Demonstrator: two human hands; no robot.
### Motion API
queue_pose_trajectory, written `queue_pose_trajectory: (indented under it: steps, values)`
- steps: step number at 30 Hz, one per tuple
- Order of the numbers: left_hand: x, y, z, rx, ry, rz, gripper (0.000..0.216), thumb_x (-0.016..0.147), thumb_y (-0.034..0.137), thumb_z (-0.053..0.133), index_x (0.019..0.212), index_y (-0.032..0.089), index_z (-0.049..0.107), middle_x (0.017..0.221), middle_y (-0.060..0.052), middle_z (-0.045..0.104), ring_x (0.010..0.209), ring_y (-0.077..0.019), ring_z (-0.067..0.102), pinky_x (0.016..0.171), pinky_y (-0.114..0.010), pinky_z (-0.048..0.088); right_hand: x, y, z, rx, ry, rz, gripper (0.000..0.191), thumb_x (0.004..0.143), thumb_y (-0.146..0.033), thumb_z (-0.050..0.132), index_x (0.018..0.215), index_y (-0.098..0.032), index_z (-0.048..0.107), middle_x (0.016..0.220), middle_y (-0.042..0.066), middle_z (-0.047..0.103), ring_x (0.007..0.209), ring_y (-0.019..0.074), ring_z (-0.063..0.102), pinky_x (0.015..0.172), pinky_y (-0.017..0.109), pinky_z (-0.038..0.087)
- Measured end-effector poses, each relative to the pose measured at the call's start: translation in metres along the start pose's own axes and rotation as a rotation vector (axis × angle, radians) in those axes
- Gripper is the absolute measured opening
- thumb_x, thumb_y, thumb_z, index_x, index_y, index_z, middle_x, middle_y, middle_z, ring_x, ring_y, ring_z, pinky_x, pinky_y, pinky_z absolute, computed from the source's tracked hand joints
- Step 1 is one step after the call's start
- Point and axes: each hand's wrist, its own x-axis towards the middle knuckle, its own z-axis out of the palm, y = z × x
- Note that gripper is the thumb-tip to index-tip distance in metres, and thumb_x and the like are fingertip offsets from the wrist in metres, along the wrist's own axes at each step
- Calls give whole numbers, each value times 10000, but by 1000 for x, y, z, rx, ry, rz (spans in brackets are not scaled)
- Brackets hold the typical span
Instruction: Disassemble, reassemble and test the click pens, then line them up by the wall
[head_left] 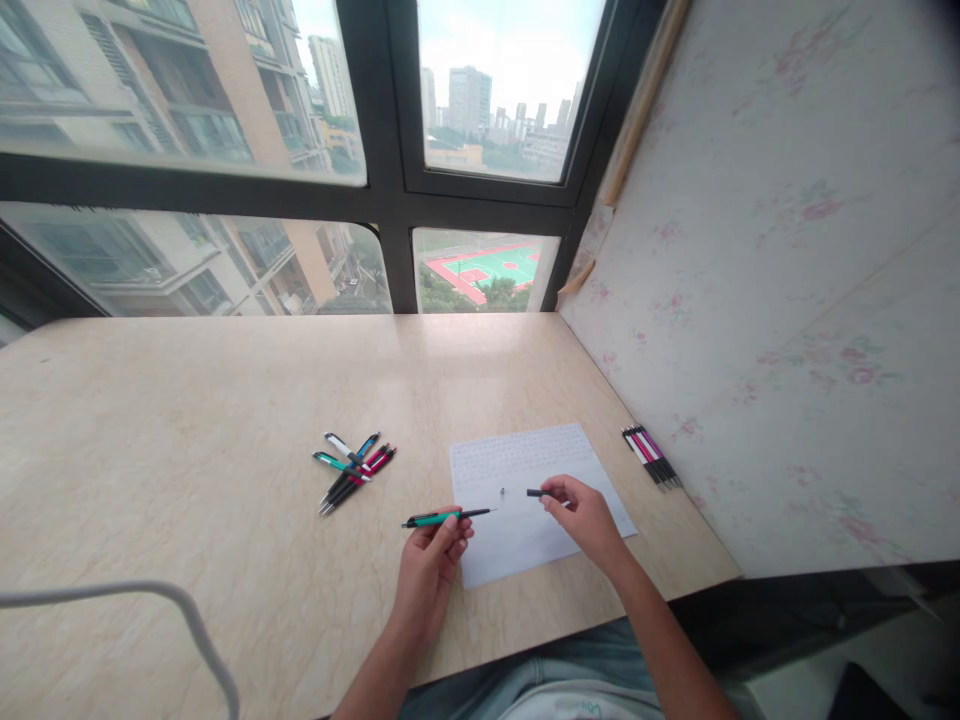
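Observation:
My left hand (pixel 439 555) is closed on the green barrel of a pen (pixel 435 519), whose bare refill points right, over the sheet of paper (pixel 540 540). Between the fingertips of my right hand (pixel 577 510) is a short black pen grip (pixel 534 492), apart from the green pen. A tiny dark piece (pixel 502 491), perhaps the pen's tip, lies on the paper between my hands; it is too small to name surely. Lines of handwriting cover the upper half of the sheet.
Several pens (pixel 352 470) lie in a crossed pile left of the paper. Several more pens (pixel 651 458) sit side by side along the papered wall (pixel 787 350). A grey cable (pixel 180 600) curves across the near left. Windows (pixel 487 210) stand behind the marble-patterned tabletop (pixel 187 420).

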Motion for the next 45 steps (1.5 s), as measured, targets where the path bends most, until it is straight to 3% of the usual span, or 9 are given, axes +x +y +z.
queue_pose_trajectory:
  steps: [7, 12, 19, 24, 28, 35, 40, 43, 45]
  values:
    - [-6, 0, 7, 43, -21, 5, 324, 664, 277, 811, 923, 115, 702, 784, -75, 724, 727, -124, 663, 653, -182, 504, 10, -4, 36, -360, 161, -118, 79, 817, -239, 568, 790, -208, 635, 789, 31, 671, 738, 185, 597, 697, 292, 433]
    - [-4, -3, 6, 54, -25, 4, 332, 650, 286, 817, 909, 111, 704, 777, -78, 722, 715, -139, 663, 646, -208, 498, 7, -8, 57, -547, 221, -121, 133, 838, -297, 575, 738, -213, 602, 743, 29, 631, 766, 192, 567, 627, 261, 368]
    - [-2, -5, 2, 76, -36, -18, 341, 659, 298, 810, 928, 122, 697, 778, -82, 732, 726, -144, 664, 669, -215, 485, 0, -3, 43, -251, 98, -102, 402, 926, -447, 420, 694, -188, 621, 675, 27, 616, 631, 156, 543, 618, 255, 390]
    - [-5, -7, 4, 179, -68, 13, 337, 663, 322, 803, 918, 128, 700, 760, -86, 733, 734, -172, 666, 681, -245, 483, -9, -18, 42, 195, -180, -29, 484, 944, -521, 362, 826, -161, 664, 695, 33, 650, 593, 140, 572, 536, 229, 421]
    - [-6, -6, 3, 279, -127, 63, 319, 681, 327, 788, 923, 139, 704, 775, -89, 734, 735, -186, 663, 683, -268, 481, -16, -31, 44, 165, -333, -129, 447, 931, -476, 447, 694, -166, 666, 633, 14, 638, 600, 132, 574, 575, 231, 428]
    - [-5, -4, 2, 355, -177, 111, 276, 697, 343, 769, 864, 129, 721, 720, -88, 720, 686, -186, 644, 656, -279, 476, -17, -32, 37, 71, -291, -186, 279, 898, -343, 535, 740, -180, 697, 684, 19, 674, 634, 135, 585, 570, 233, 418]
    - [-5, -6, 1, 288, -131, 88, 273, 700, 361, 761, 833, 125, 724, 710, -81, 715, 668, -174, 637, 664, -277, 477, -19, -34, 38, 2, -204, -305, 105, 829, -298, 629, 822, -207, 681, 786, 26, 669, 687, 143, 576, 557, 234, 417]
    - [-5, -5, 2, 251, -152, 77, 261, 713, 349, 753, 838, 122, 723, 710, -77, 711, 666, -166, 629, 661, -268, 472, -21, -37, 37, -3, -204, -289, 173, 804, -308, 656, 945, -207, 661, 849, 33, 670, 747, 153, 597, 550, 224, 425]
    - [-7, -4, 3, 255, -153, 71, 268, 708, 348, 757, 847, 122, 722, 729, -81, 712, 682, -172, 631, 667, -270, 474, -21, -39, 36, -9, -225, -253, 162, 860, -328, 588, 914, -194, 660, 816, 33, 675, 723, 148, 603, 570, 231, 435]
